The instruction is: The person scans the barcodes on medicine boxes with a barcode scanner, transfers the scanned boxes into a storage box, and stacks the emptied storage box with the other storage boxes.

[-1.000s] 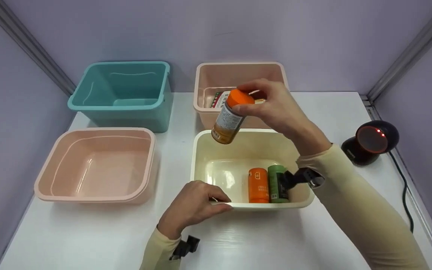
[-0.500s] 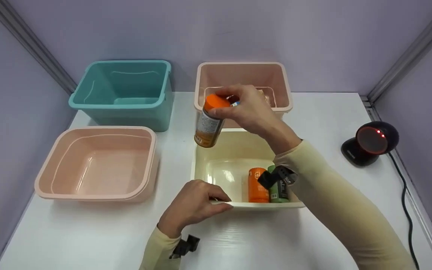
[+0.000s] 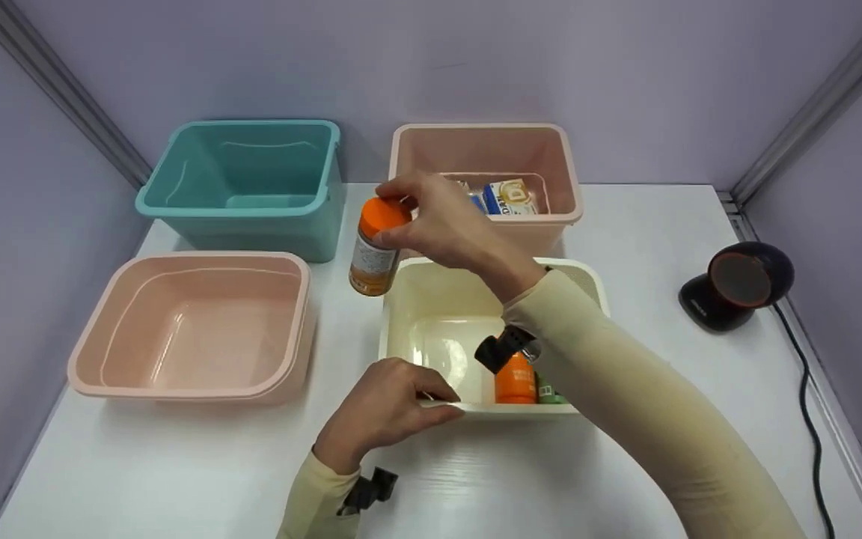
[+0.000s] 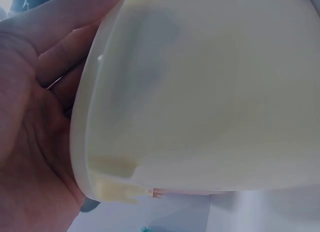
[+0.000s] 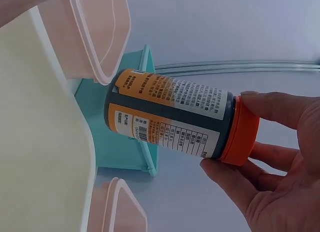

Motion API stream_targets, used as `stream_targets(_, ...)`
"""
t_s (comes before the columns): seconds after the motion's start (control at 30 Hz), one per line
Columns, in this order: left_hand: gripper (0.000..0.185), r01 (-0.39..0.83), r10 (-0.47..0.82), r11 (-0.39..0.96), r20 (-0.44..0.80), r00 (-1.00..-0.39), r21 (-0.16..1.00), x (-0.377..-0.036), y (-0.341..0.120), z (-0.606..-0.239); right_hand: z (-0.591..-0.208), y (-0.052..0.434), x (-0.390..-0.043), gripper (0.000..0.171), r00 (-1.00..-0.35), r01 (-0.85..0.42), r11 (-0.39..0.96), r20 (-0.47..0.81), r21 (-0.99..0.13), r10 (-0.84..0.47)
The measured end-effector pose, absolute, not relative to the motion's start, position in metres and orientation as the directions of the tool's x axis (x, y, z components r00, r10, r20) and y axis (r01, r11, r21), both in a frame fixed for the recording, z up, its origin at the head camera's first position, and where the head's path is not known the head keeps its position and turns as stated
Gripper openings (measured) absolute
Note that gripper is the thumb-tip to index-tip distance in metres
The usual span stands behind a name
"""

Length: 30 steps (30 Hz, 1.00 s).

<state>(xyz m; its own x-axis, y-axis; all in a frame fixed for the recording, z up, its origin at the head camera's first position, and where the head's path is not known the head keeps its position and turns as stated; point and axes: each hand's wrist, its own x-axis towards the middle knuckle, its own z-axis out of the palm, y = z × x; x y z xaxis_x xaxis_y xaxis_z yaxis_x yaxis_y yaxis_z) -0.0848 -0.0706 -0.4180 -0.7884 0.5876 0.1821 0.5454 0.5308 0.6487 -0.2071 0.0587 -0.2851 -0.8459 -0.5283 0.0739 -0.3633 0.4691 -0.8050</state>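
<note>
You have four tubs on the table [image 3: 625,464]. Nearest to you, at the centre, stands the near tub [image 3: 408,299]; your left hand [image 3: 382,408] grips its front rim. In it, at the front, a small can [image 3: 515,383] lies beside a second can [image 3: 547,393], which your right sleeve mostly hides. Behind this tub stands the far right tub [image 3: 562,161], with small boxes [image 3: 509,196] in it. To the left of that one stands the far left tub [image 3: 251,187], and before it the near left tub [image 3: 191,329]. Your right hand [image 3: 446,224] holds a bottle [image 3: 375,247] by its cap, above the table, between the near tub and the far left tub. The scanner [image 3: 738,284] stands at the right, well apart from the tubs, its cable [image 3: 805,397] running along the right edge towards you.
</note>
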Motion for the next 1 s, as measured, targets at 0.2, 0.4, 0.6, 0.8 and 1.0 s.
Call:
stream_targets(0.2,0.007,0.538,0.582,0.529,0.181,-0.793,0.656,-0.084,-0.068,-0.419,-0.283,0.038,-0.206,0.051,-0.806,-0.402,0.475,0.056,-0.783,-0.59)
stream_targets(0.4,0.007,0.532,0.584,0.532,0.17,-0.794,0.659,-0.085,-0.066,-0.421,-0.281,0.022,-0.206,0.05,-0.786,-0.431,0.497,0.042,-0.753,-0.617)
stream_targets(0.6,0.008,0.524,0.581,0.529,0.165,-0.797,0.667,-0.084,-0.066,-0.423,-0.279,0.004,-0.209,0.05,-0.776,-0.45,0.555,-0.002,-0.7,-0.631)
stream_targets(0.8,0.006,0.487,0.571,0.522,0.138,-0.81,0.7,-0.083,-0.067,-0.424,-0.275,-0.018,-0.209,0.049,-0.753,-0.473,0.57,-0.027,-0.672,-0.657)
stream_targets(1.0,0.007,0.517,0.57,0.513,0.178,-0.802,0.686,-0.081,-0.067,-0.424,-0.278,-0.037,-0.204,0.048,-0.75,-0.518,0.623,-0.039,-0.586,-0.66)
